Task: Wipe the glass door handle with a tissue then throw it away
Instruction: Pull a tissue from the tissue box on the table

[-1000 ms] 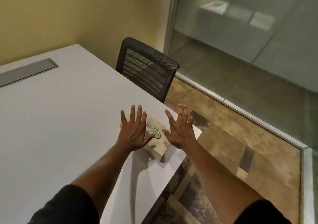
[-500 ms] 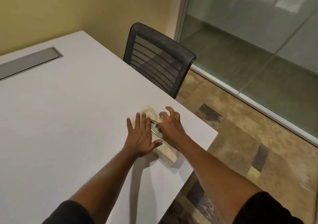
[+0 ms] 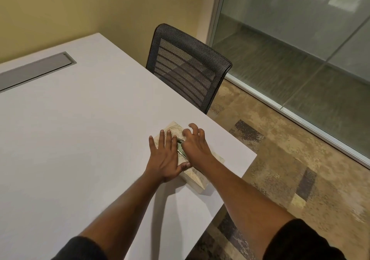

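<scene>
A white conference table [image 3: 70,139] fills a yellow-walled room, a black mesh chair [image 3: 188,67] tucked in at its 1 o'clock edge beside a glass wall [image 3: 300,39]. Near the table's 4 o'clock corner sits a patterned tissue box [image 3: 195,176]. The left hand [image 3: 166,155] lies flat and spread on the box top; the right hand [image 3: 195,143], fingers curled, claws at the oval slot, contents hidden.

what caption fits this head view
Left hand steadies a tissue box on a white table while right hand reaches its opening.
</scene>
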Action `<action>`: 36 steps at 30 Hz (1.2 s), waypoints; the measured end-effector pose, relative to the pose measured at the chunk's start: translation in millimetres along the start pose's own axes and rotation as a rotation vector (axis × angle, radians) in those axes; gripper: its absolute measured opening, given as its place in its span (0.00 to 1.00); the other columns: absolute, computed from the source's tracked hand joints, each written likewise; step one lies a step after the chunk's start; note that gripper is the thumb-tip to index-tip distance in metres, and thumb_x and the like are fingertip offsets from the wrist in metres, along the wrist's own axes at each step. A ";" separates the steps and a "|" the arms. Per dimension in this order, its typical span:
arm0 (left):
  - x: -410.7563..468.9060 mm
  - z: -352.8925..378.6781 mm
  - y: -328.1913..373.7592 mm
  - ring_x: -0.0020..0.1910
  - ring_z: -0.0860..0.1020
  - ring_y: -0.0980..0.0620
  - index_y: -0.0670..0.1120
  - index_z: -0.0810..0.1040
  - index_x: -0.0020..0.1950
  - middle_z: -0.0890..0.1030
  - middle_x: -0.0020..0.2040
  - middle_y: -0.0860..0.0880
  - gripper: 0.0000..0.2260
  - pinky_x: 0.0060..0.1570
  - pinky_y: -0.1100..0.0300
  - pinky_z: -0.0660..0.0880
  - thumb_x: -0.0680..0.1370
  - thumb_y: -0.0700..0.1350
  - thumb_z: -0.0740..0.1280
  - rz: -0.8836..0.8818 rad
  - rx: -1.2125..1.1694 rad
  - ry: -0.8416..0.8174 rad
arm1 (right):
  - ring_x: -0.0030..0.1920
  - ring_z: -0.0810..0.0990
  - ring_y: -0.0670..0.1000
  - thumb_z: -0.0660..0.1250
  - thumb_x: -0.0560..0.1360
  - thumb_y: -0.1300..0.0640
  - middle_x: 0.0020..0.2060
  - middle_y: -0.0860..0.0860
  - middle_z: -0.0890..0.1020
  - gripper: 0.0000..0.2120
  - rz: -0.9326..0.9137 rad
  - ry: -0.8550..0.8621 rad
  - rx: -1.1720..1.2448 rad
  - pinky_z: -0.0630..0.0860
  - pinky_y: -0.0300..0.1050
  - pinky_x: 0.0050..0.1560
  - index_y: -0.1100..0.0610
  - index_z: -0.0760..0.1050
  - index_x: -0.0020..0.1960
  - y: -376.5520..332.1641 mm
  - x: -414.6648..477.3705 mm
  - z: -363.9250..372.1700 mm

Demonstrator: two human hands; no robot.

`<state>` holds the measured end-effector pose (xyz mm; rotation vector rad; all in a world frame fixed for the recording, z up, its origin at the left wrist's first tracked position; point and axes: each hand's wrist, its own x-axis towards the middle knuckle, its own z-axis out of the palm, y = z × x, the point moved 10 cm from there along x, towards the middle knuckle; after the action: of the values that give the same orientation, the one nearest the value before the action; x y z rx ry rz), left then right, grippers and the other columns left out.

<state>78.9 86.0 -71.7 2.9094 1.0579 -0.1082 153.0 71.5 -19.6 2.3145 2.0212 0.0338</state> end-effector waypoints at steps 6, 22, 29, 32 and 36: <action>-0.6 -0.2 -1.0 0.79 0.40 0.34 0.40 0.44 0.80 0.46 0.80 0.36 0.52 0.72 0.29 0.41 0.69 0.78 0.29 -0.004 -0.014 -0.015 | 0.63 0.65 0.62 0.82 0.47 0.57 0.55 0.58 0.77 0.20 -0.020 0.032 0.051 0.65 0.57 0.55 0.62 0.78 0.33 -1.0 -2.3 0.2; -0.2 3.6 -3.1 0.78 0.39 0.33 0.39 0.43 0.80 0.44 0.80 0.35 0.55 0.72 0.29 0.39 0.67 0.79 0.29 0.007 -0.015 -0.055 | 0.47 0.70 0.55 0.62 0.69 0.74 0.48 0.59 0.73 0.10 0.188 0.281 0.545 0.67 0.42 0.42 0.62 0.72 0.46 27.4 -25.9 -29.6; -2.3 -15.0 -1.1 0.78 0.36 0.34 0.37 0.41 0.79 0.39 0.79 0.34 0.57 0.73 0.29 0.45 0.66 0.80 0.32 0.020 0.014 -0.102 | 0.36 0.69 0.50 0.54 0.77 0.68 0.35 0.52 0.73 0.11 0.413 0.437 1.052 0.68 0.48 0.34 0.55 0.65 0.41 64.5 -49.9 -85.9; 2.2 -55.8 14.2 0.78 0.37 0.35 0.38 0.42 0.79 0.38 0.79 0.35 0.57 0.74 0.31 0.44 0.65 0.79 0.31 0.084 0.010 -0.043 | 0.37 0.72 0.49 0.55 0.80 0.67 0.36 0.51 0.74 0.12 0.477 0.490 1.176 0.74 0.50 0.37 0.54 0.68 0.41 86.9 -73.4 -118.5; 12.5 -126.0 66.9 0.78 0.36 0.38 0.40 0.44 0.80 0.39 0.80 0.37 0.60 0.74 0.34 0.38 0.61 0.80 0.26 0.248 -0.032 0.062 | 0.39 0.71 0.49 0.57 0.80 0.66 0.36 0.50 0.73 0.14 0.619 0.543 1.427 0.73 0.46 0.41 0.52 0.70 0.40 117.8 -124.8 -155.3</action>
<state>137.9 50.9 54.0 3.0020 0.6895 0.0083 243.0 -62.1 146.6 4.0447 1.4458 -1.2442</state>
